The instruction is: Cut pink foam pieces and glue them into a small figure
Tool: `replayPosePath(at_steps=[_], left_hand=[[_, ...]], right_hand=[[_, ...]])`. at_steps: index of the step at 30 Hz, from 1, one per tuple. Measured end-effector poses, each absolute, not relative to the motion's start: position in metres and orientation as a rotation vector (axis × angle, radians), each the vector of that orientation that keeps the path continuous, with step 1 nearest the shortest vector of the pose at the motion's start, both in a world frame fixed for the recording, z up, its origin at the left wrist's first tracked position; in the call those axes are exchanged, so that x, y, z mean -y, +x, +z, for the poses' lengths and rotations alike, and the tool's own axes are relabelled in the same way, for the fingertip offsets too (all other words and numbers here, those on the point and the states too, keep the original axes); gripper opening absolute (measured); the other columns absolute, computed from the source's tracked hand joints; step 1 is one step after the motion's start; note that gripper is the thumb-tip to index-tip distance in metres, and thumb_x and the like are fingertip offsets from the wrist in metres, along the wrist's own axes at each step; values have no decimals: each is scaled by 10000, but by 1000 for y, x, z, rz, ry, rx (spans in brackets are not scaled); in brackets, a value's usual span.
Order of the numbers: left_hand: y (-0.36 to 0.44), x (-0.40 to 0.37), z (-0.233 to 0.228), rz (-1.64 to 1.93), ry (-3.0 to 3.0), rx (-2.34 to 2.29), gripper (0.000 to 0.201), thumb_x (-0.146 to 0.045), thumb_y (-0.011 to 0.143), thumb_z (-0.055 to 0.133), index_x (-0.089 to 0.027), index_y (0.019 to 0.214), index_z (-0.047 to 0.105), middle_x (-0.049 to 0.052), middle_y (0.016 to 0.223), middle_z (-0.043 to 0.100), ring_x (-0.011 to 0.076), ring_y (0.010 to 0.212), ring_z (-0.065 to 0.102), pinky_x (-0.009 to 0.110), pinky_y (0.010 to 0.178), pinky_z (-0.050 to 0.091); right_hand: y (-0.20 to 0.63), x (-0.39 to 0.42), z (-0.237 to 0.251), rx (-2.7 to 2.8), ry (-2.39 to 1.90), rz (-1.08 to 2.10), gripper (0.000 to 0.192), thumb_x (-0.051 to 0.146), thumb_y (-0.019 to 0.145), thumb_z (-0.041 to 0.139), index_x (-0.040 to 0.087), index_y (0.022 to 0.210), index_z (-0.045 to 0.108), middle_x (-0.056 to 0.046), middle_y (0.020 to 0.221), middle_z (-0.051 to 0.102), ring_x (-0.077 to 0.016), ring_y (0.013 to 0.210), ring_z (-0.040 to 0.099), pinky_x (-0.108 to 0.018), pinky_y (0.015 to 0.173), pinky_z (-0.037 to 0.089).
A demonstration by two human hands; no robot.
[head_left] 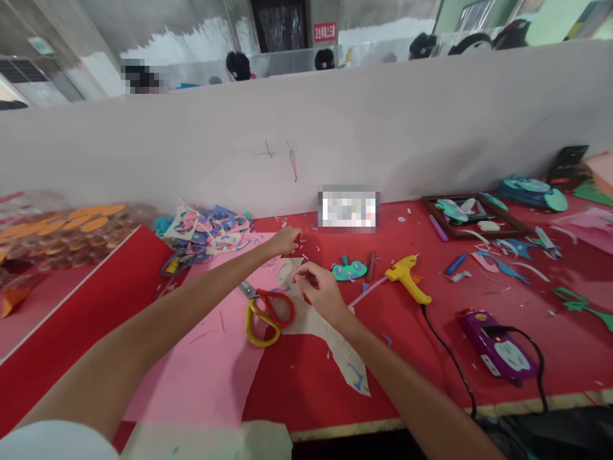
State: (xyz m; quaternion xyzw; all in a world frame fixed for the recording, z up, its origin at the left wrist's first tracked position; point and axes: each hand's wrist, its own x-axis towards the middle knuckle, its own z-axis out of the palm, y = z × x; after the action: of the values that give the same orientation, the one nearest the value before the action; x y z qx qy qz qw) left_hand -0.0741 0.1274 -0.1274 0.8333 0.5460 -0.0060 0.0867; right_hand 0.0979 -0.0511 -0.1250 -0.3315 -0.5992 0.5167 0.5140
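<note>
My left hand [288, 241] reaches to the far part of the red table, its fingers bent together near small scraps; whatever they pinch is too small to make out. Closer in, my right hand [320, 289] is curled with thumb and forefinger together above a stained paper sheet [311, 318]. What it grips is hidden. Scissors [268, 316] with red and yellow handles lie just left of it, on pink sheet [211, 358] and paper. Right of the hands are a teal foam cutout [349, 270], a brown stick [370, 265] and a yellow glue gun [408, 278] with a glue stick in its back.
A purple power box [498, 348] with black cords sits at right. Behind it is a brown frame [520, 231] holding cutouts. Cut foam pieces [211, 227] are heaped at back left, beside a red board [96, 306]. A white partition [201, 147] closes off the back.
</note>
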Motion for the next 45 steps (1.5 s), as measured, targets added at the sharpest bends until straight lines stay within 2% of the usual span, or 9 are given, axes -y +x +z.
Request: replayPosePath(at_steps=[3, 9, 11, 14, 23, 27, 33, 40, 45], left_hand=[[-62, -123, -130, -7, 2430, -1619, 256, -89, 791, 591, -110, 1037, 659, 74, 1002, 689, 139, 871, 619, 198, 728, 447], [-42, -114, -127, 10, 2408, -1600, 195, -116, 843, 544, -114, 988, 674, 72, 965, 703, 127, 826, 619, 197, 705, 420], [-40, -112, -125, 8, 2418, -1579, 161, -172, 843, 596, -117, 972, 675, 71, 936, 700, 133, 804, 612, 203, 695, 414], [-40, -110, -126, 19, 2447, -1526, 241, -273, 787, 717, -123, 968, 666, 59, 898, 686, 135, 772, 598, 208, 676, 408], [-34, -106, -132, 112, 2546, -1403, 229, -228, 848, 665, -146, 1060, 642, 77, 1043, 629, 155, 917, 585, 250, 814, 451], [-34, -110, -125, 85, 2672, -1091, 214, -156, 886, 579, -175, 1085, 655, 80, 1144, 582, 153, 1028, 561, 253, 899, 437], [-41, -116, -118, 1, 2793, -772, 186, -147, 932, 469, -153, 984, 648, 77, 1004, 586, 137, 890, 530, 239, 783, 392], [-60, -115, -117, -48, 2818, -646, 201, -345, 953, 580, -162, 999, 651, 83, 1056, 604, 162, 997, 545, 252, 886, 398], [-70, -113, -123, -11, 2759, -696, 135, -230, 950, 536, -161, 1009, 636, 74, 1071, 600, 137, 962, 553, 237, 874, 402]], right_hand=[[97, 52, -126, 1461, -799, 1239, 190, 318, 864, 535, 154, 865, 630, -38, 851, 642, -112, 709, 551, -207, 626, 416], [97, 51, -127, 1483, -803, 1256, 197, 318, 877, 540, 146, 873, 636, -40, 860, 644, -105, 693, 542, -208, 627, 414], [97, 51, -127, 1489, -797, 1252, 192, 312, 876, 540, 146, 869, 637, -39, 862, 646, -104, 689, 540, -209, 628, 414], [97, 51, -128, 1493, -801, 1246, 188, 311, 873, 545, 149, 860, 640, -37, 843, 644, -108, 689, 541, -211, 629, 414], [99, 49, -127, 1515, -801, 1187, 176, 273, 854, 517, 152, 870, 644, -26, 846, 651, -104, 691, 548, -212, 661, 421], [100, 48, -127, 1520, -810, 1191, 183, 282, 859, 512, 151, 878, 638, -34, 867, 657, -106, 698, 551, -212, 667, 425], [98, 48, -132, 1530, -822, 1179, 162, 257, 873, 513, 152, 869, 637, -28, 847, 653, -111, 713, 564, -213, 682, 432], [90, 50, -142, 1656, -765, 1106, 132, 218, 907, 535, 166, 888, 655, -13, 868, 667, -104, 741, 573, -203, 697, 411], [90, 52, -144, 1754, -785, 1049, 142, 138, 895, 538, 178, 931, 670, -13, 927, 683, -112, 792, 597, -204, 718, 403]])
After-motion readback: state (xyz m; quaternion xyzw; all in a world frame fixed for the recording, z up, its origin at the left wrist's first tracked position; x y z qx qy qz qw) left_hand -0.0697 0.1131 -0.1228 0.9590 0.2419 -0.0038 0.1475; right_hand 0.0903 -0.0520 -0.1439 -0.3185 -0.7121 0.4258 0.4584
